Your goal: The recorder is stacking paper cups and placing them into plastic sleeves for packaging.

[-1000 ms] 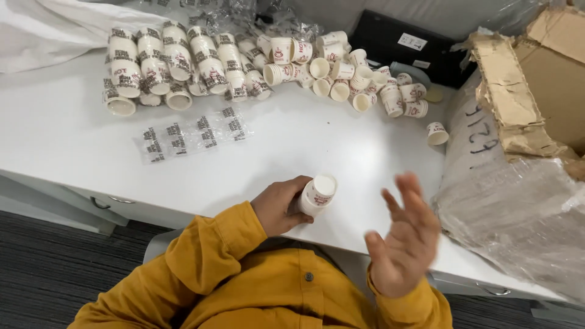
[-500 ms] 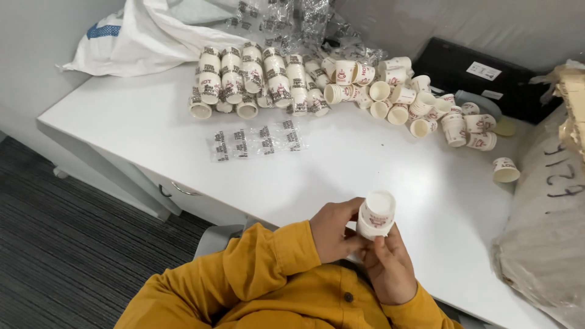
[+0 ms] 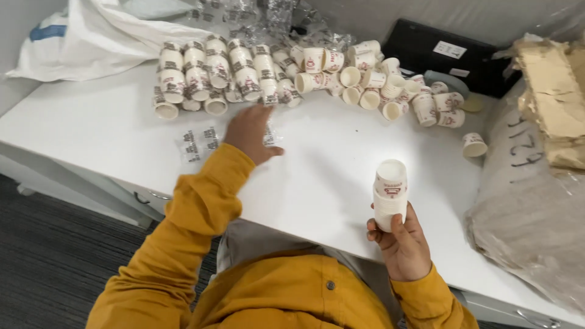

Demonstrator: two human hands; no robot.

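Right hand [image 3: 403,244] grips a short stack of white paper cups [image 3: 390,194] upright, above the near edge of the white table [image 3: 91,125]. Left hand [image 3: 248,134] reaches out flat, fingers loosely spread, over small clear sachets [image 3: 196,145] lying on the table. Piles of loose cups [image 3: 268,70] lie along the far edge. Yellow sleeves.
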